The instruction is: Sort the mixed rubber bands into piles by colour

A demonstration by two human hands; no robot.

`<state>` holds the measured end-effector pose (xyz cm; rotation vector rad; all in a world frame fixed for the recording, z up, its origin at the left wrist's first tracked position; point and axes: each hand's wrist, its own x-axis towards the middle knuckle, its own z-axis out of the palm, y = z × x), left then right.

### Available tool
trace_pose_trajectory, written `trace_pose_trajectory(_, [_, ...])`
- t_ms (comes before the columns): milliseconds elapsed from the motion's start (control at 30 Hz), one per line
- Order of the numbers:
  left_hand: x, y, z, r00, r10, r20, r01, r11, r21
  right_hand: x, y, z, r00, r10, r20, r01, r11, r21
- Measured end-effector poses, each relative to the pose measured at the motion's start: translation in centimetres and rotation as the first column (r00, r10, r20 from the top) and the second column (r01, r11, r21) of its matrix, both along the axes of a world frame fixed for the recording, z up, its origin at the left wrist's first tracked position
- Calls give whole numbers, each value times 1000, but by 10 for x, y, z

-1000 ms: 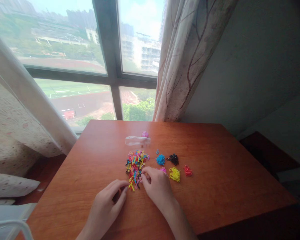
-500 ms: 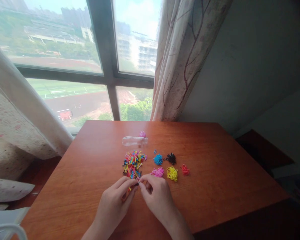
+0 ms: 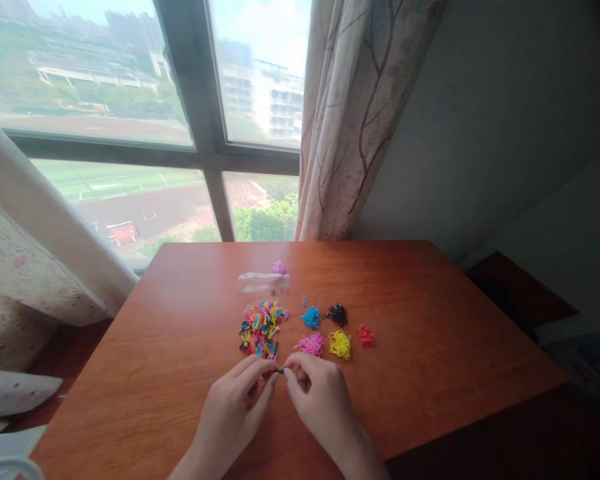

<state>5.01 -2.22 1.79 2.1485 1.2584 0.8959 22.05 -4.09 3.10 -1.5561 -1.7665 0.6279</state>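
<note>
Slim, dark band point(image 3: 281, 371)
Left hand point(image 3: 234, 403) and right hand point(image 3: 326, 395) fingers point(image 3: 266, 366) pinch it, well apart from the tabletop's point(image 3: 430, 347) far edge.

Brown wooden bench point(image 3: 420, 347): daylit window point(image 3: 207, 160) beyond its far edge, patterned curtain point(image 3: 340, 133) behind it, dim grey wall point(image 3: 480, 133) to its right.

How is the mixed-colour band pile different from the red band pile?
The mixed-colour band pile has many colours; the red band pile shows just red. The mixed-colour band pile is big, while the red band pile is small. Both lie on the wooden table.
</note>
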Motion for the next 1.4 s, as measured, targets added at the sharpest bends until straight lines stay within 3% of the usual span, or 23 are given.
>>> trace_pose_trajectory(300, [-3, -2, 0, 999, 39, 30, -41, 998, 49, 22, 2, -5, 991, -99, -95, 98, 995, -12])
trace_pose_trajectory(433, [-8, -5, -8, 1000, 16, -6, -16, 997, 71, 58, 13, -7, 970, -245, -6, 245, 969, 39])
trace_pose_trajectory(633, [-10, -7, -17, 999, -10, -53, 16, 995, 100, 101, 47, -6, 874, -424, 237, 411, 906, 104])
trace_pose_trajectory(800, [-9, -6, -17, 998, -9, -62, 16, 994, 112, 102, 66, -10, 867, -411, 283, 403, 911, 90])
trace_pose_trajectory(967, [-8, -6, -17, 997, -1, -75, 10, 993, 118, 98, 67, -13, 863, -385, 326, 386, 920, 65])
trace_pose_trajectory(1233, [-9, -6, -20, 997, -6, -73, 14, 994, 106, 99, 50, -9, 867, -376, 327, 372, 925, 77])
trace_pose_trajectory(1400, [-9, -5, -16, 999, -13, -44, 18, 994, 104, 80, 25, -15, 922, -315, 227, 294, 948, 122])
